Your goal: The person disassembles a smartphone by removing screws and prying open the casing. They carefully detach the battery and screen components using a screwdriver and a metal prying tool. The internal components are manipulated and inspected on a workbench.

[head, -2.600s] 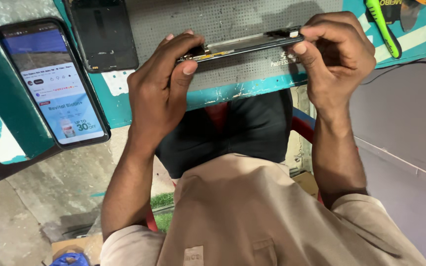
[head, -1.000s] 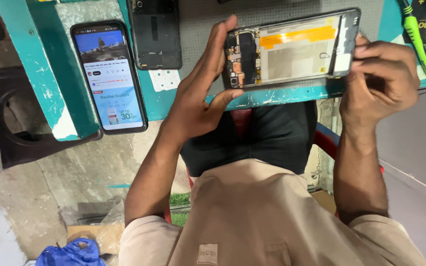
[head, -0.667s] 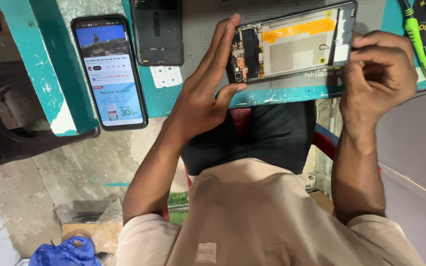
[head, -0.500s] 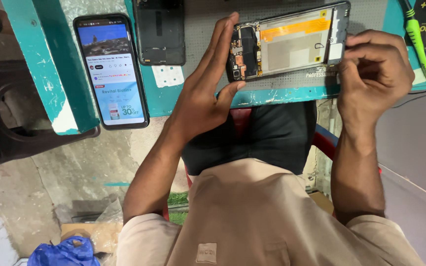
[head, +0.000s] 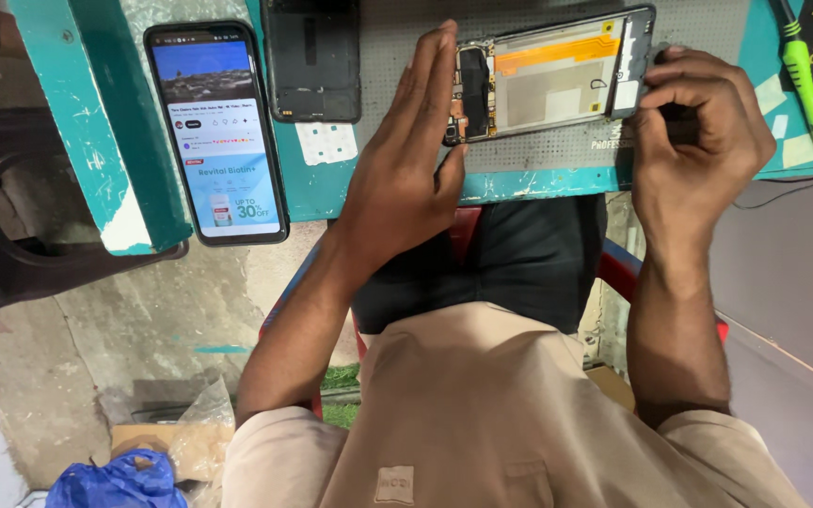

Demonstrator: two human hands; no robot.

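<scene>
Opened phone (head: pixel 557 80) held over far mat (head: pixel 406 38), left hand (head: pixel 406 179) flat-fingered bracing one end, right hand (head: pixel 698 141) clenched pinching other end; risks slipping, flexing exposed board if pinch tightens.

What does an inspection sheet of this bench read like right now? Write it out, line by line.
Surface: teal workbench with a grey perforated mat, paint worn at the front edge.
Job's things: opened phone, back cover off, lying flat on the mat with its circuit board and orange flex strip exposed.
Clutter: lit phone on the left showing a screen; dark back cover beside it; green-handled screwdriver at the right.
Grips: left hand flat against the opened phone's left end; right hand pinches its right end.
Cables: thin dark cable below the bench edge at the right.
Surroundings: concrete floor, blue bag, red seat under the person.
</scene>
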